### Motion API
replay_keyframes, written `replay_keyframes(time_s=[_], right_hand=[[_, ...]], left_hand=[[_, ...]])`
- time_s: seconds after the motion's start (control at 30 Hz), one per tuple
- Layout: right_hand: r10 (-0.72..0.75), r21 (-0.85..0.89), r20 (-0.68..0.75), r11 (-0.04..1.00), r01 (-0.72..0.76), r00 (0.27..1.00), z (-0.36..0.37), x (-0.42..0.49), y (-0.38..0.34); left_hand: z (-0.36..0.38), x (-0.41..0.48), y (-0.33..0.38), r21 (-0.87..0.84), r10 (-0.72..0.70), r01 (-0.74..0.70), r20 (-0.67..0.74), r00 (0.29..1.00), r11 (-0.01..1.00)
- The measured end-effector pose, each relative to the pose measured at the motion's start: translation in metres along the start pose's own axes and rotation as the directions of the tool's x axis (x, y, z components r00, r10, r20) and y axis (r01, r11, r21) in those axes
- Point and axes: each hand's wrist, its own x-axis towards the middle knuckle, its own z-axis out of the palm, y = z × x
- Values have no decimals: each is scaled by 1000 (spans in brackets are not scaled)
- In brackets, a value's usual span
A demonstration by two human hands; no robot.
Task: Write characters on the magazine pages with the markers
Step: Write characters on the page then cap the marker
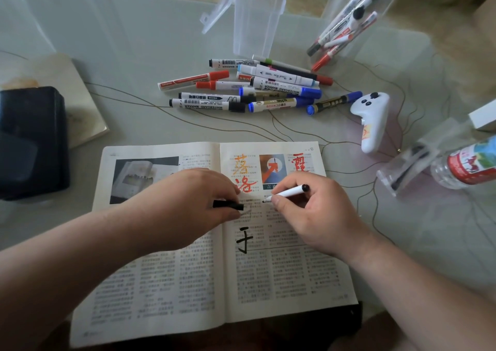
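Note:
An open magazine point(174, 283) lies flat near the table's front edge. Its right page bears orange and red characters at the top and one black character point(244, 239) lower down. My right hand point(314, 216) grips a white marker point(288, 192) with a black end, its tip just above the right page. My left hand point(188, 205) rests over the centre fold and pinches the black cap point(228, 205). A heap of loose markers point(252, 87) lies beyond the magazine.
A clear lidded box point(252, 15) and a clear jar holding markers point(351, 20) stand at the back. A white controller point(373, 121), a tipped clear holder point(410, 162) and a plastic bottle point(467, 162) lie right. A dark case point(29, 141) sits left.

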Motion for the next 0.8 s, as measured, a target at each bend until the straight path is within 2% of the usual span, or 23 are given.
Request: replay_keyframes(time_s=[0.8], right_hand=[[4, -3, 5, 1000, -4, 1000, 0, 0, 0]], left_hand=[[-2, -1, 3, -19, -27, 27, -3, 1000, 999]])
